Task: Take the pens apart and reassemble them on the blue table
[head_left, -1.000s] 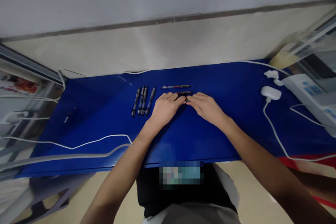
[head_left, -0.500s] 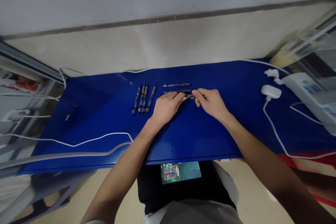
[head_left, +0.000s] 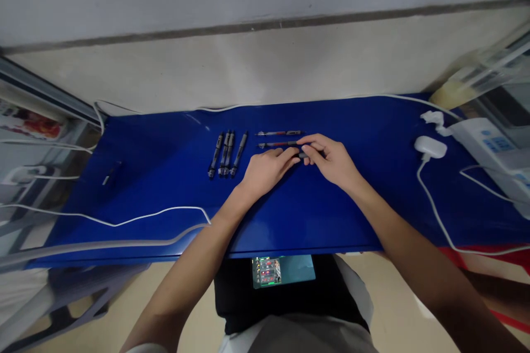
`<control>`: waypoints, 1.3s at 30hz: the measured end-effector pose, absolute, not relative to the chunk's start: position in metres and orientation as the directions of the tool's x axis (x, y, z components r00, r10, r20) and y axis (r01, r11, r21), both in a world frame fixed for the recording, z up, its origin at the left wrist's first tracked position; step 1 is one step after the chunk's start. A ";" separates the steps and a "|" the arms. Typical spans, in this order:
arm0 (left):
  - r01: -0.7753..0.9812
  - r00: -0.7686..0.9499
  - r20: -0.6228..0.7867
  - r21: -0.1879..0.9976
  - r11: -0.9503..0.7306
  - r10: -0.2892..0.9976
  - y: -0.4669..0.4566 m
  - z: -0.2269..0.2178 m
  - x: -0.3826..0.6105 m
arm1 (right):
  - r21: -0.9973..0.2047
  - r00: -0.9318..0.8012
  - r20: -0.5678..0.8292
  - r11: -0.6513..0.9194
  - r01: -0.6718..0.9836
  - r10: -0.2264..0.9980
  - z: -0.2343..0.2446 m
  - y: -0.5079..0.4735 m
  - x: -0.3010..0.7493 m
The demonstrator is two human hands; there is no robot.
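Fingers curled, my left hand (head_left: 268, 170) and my right hand (head_left: 329, 161) meet over the blue table and grip a dark pen (head_left: 305, 155) between their fingertips. Most of that pen is hidden by the fingers. Just beyond it lies a pen with a reddish-brown refill (head_left: 275, 145), sideways, its right end partly covered by my right hand. Another clear-barrelled pen (head_left: 279, 133) lies parallel behind that one. To the left of my left hand, several dark pens (head_left: 215, 155) rest side by side, pointing away from me.
The blue table (head_left: 165, 149) backs onto a wall. A white cable (head_left: 159, 212) runs across its left side, near a small dark object (head_left: 111, 175). At the right are a white charger (head_left: 430, 146) and a white device (head_left: 488, 149). A lit screen (head_left: 284, 270) rests on my lap.
My right hand's fingers have shifted on the pen, the index finger now reaching farther forward. My left hand has moved slightly right. The lying pens have stayed in place.
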State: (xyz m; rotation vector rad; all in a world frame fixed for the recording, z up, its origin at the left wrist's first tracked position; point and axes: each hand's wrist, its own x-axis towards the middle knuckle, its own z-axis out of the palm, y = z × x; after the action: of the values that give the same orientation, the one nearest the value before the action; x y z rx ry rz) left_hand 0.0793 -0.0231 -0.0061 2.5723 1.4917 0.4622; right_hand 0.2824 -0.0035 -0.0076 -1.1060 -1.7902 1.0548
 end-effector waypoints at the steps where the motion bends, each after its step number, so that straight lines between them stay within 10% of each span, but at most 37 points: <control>1: 0.829 0.457 0.200 0.259 -0.496 0.867 -0.023 -0.006 0.079 | -0.912 -0.338 0.206 0.306 0.275 0.918 -0.008 -0.003 0.283; 6: 0.830 0.442 0.262 0.244 -0.502 0.858 -0.021 -0.008 0.077 | -0.832 -0.411 0.324 0.463 0.305 0.852 -0.003 -0.001 0.284; 13: 0.797 0.526 0.333 0.128 -0.590 0.783 -0.020 -0.015 0.082 | -0.872 -0.348 0.158 0.296 0.391 0.924 -0.004 -0.005 0.283; 39: 0.821 0.419 0.215 0.325 -0.469 0.882 -0.025 -0.008 0.080 | -0.884 -0.336 0.232 0.342 0.318 0.913 -0.008 -0.006 0.277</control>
State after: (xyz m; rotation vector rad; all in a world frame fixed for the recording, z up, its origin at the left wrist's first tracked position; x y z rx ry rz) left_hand 0.0805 -0.0247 -0.0076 2.4995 1.5152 0.5352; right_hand 0.2770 -0.0056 -0.0078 -1.0852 -1.8363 0.9760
